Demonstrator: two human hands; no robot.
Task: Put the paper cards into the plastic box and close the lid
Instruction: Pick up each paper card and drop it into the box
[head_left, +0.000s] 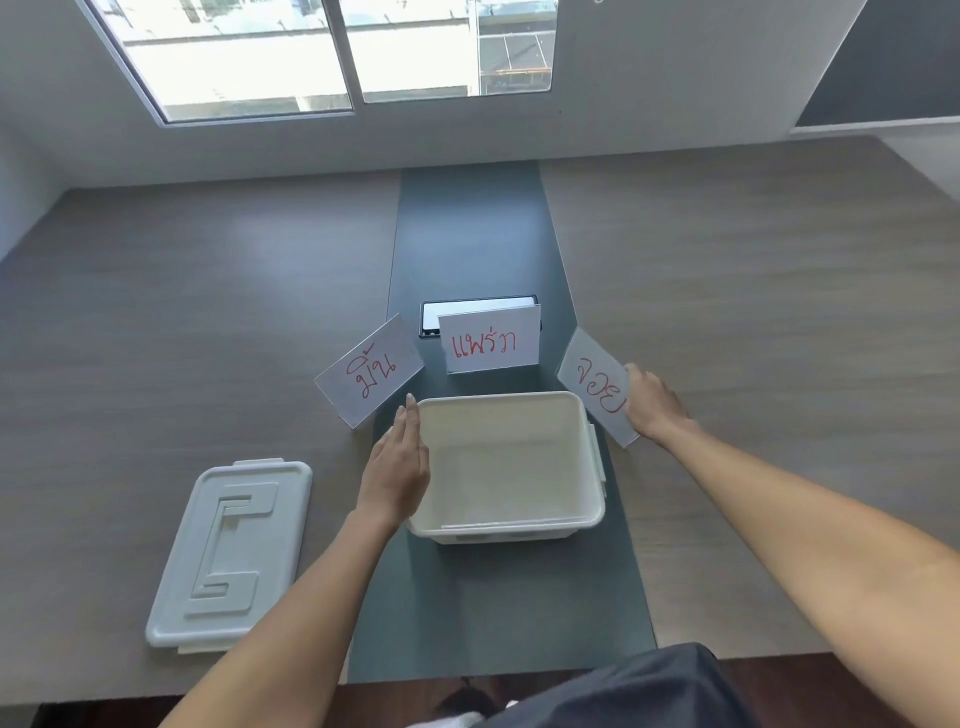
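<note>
A white plastic box (589, 499) stands open in the middle of the table, with nothing visible inside. Its lid (228, 553) lies flat to the left. Three white folded paper cards with red handwriting stand behind the box: the left card (370, 370), the middle card (489, 344) and the right card (597, 385). My left hand (397, 467) rests flat against the box's left wall, fingers straight and together. My right hand (655, 405) grips the right card at its right edge, beside the box's right rear corner.
A black phone (431, 318) lies behind the middle card. The wooden table (753, 364) has a dark green strip (467, 234) down its centre. A window and a wall stand beyond the far edge.
</note>
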